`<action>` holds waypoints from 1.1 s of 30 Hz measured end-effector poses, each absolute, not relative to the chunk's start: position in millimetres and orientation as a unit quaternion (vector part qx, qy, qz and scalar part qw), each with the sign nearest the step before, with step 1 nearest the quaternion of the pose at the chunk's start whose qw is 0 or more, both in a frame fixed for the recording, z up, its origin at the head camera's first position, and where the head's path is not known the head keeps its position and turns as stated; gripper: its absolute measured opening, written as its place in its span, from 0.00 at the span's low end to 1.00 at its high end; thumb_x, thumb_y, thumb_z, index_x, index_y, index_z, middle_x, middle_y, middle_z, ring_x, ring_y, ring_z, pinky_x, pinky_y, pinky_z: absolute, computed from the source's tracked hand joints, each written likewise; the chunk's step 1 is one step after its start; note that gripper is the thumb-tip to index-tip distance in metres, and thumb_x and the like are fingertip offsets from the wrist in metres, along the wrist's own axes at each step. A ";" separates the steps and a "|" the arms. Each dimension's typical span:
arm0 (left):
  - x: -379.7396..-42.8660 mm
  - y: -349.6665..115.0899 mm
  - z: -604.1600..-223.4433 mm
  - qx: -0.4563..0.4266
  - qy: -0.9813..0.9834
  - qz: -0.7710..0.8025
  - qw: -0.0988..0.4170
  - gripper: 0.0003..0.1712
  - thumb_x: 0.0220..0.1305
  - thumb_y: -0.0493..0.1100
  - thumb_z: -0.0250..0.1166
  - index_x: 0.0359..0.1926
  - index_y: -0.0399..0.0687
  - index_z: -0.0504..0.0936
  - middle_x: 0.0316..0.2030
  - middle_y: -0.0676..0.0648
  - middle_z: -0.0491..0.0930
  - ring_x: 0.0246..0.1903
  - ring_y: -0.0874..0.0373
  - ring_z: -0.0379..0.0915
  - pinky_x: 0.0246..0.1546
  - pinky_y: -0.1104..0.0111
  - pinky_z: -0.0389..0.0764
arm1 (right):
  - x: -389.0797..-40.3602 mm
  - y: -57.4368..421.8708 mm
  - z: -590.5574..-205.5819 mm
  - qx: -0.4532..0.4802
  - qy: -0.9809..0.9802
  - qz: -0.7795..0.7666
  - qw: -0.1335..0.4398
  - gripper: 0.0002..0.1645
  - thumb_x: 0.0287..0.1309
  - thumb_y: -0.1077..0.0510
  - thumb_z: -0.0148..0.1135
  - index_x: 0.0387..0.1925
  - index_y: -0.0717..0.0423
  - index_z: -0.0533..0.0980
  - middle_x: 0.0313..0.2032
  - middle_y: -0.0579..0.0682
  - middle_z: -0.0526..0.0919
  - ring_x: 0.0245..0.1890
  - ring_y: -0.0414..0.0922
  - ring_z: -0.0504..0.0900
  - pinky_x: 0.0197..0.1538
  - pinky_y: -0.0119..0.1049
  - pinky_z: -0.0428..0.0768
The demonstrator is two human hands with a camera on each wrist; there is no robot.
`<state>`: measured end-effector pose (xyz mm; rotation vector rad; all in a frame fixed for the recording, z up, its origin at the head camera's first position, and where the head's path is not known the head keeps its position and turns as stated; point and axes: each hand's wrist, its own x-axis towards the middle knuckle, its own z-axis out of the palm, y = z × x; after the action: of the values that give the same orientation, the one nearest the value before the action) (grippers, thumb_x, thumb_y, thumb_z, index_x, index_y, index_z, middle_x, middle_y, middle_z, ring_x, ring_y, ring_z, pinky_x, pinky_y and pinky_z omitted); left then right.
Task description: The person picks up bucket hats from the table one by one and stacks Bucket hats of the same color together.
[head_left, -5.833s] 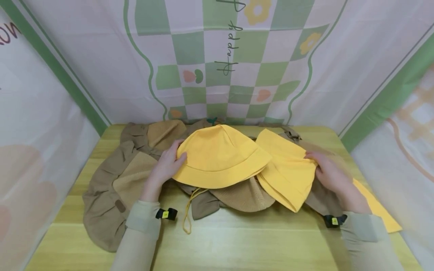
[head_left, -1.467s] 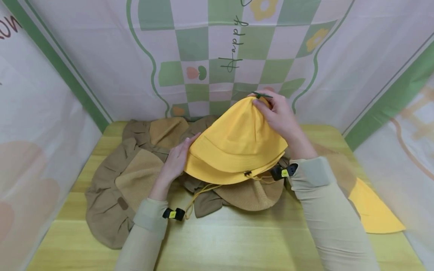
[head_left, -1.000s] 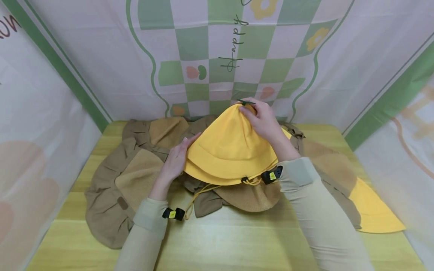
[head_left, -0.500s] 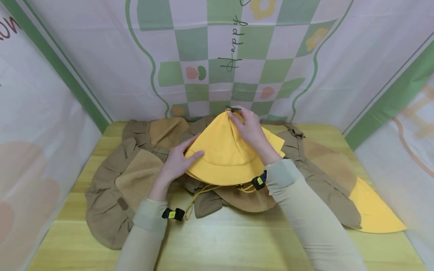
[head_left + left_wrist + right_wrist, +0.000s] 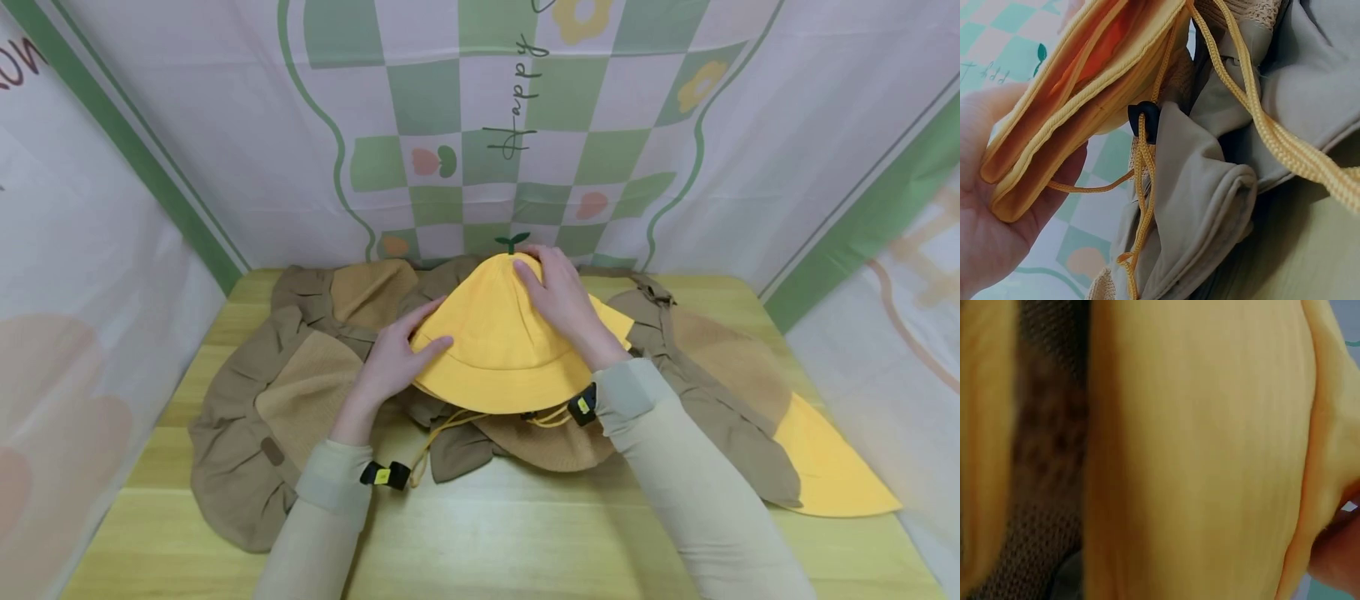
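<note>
Yellow hat [image 5: 491, 337]: right here between both hands, crown up, over a tan brim [image 5: 555, 442] and the tabletop [image 5: 480, 542].
Left hand [image 5: 393, 354]: gripping the yellow hat's brim at its left edge, thumb in front.
Right hand [image 5: 558, 296]: holding the yellow hat's crown, just right of the green sprout [image 5: 512, 242] on top.
Yellow cord [image 5: 442, 433]: dangling below the yellow hat, toward its left.
Brown hats [image 5: 240, 450]: sprawled left of the yellow hat.
Yellow flap [image 5: 836, 471]: poking out well right of the yellow hat.
</note>
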<state>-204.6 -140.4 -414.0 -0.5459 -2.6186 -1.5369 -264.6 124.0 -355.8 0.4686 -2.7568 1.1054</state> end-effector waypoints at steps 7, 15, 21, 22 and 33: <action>-202.4 -137.9 -412.0 -0.185 -0.848 -0.495 0.035 0.34 0.68 0.54 0.66 0.72 0.61 0.68 0.64 0.45 0.76 0.51 0.51 0.79 0.48 0.58 0.81 | -267.6 142.1 -359.5 0.087 -0.947 0.297 -0.092 0.54 0.70 0.24 0.26 0.74 0.65 0.55 0.71 0.68 0.64 0.70 0.64 0.65 0.71 0.58 0.65; -202.2 -137.0 -412.7 -0.182 -0.850 -0.493 0.042 0.34 0.67 0.55 0.66 0.72 0.62 0.69 0.67 0.47 0.74 0.58 0.51 0.77 0.54 0.54 0.80 | -267.6 149.3 -352.1 0.096 -0.945 0.273 -0.149 0.55 0.70 0.25 0.25 0.75 0.66 0.54 0.72 0.67 0.62 0.72 0.64 0.62 0.73 0.57 0.62; -203.5 -134.1 -413.3 -0.147 -0.843 -0.515 0.050 0.33 0.62 0.55 0.71 0.68 0.60 0.75 0.51 0.44 0.84 0.35 0.55 0.82 0.32 0.64 0.82 | -264.6 157.9 -347.4 0.106 -0.943 0.272 -0.159 0.50 0.72 0.27 0.28 0.72 0.65 0.59 0.68 0.67 0.67 0.68 0.63 0.67 0.69 0.57 0.66; -203.5 -133.5 -413.3 -0.138 -0.844 -0.516 0.050 0.33 0.61 0.56 0.71 0.66 0.60 0.76 0.48 0.44 0.84 0.32 0.56 0.81 0.30 0.65 0.82 | -264.3 159.8 -346.9 0.111 -0.942 0.274 -0.161 0.49 0.72 0.27 0.28 0.70 0.64 0.61 0.66 0.67 0.69 0.66 0.62 0.69 0.67 0.56 0.67; -201.4 -132.2 -415.7 -0.127 -0.860 -0.488 0.081 0.31 0.62 0.57 0.70 0.65 0.58 0.78 0.59 0.46 0.82 0.57 0.49 0.79 0.57 0.54 0.80 | -250.9 190.2 -355.6 0.173 -0.941 0.251 -0.145 0.42 0.77 0.36 0.32 0.74 0.64 0.56 0.70 0.68 0.66 0.70 0.65 0.65 0.72 0.60 0.63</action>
<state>-201.4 -132.2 -415.7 -0.3794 -2.5696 -1.4594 -250.9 190.2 -355.6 0.6011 -3.2642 0.8717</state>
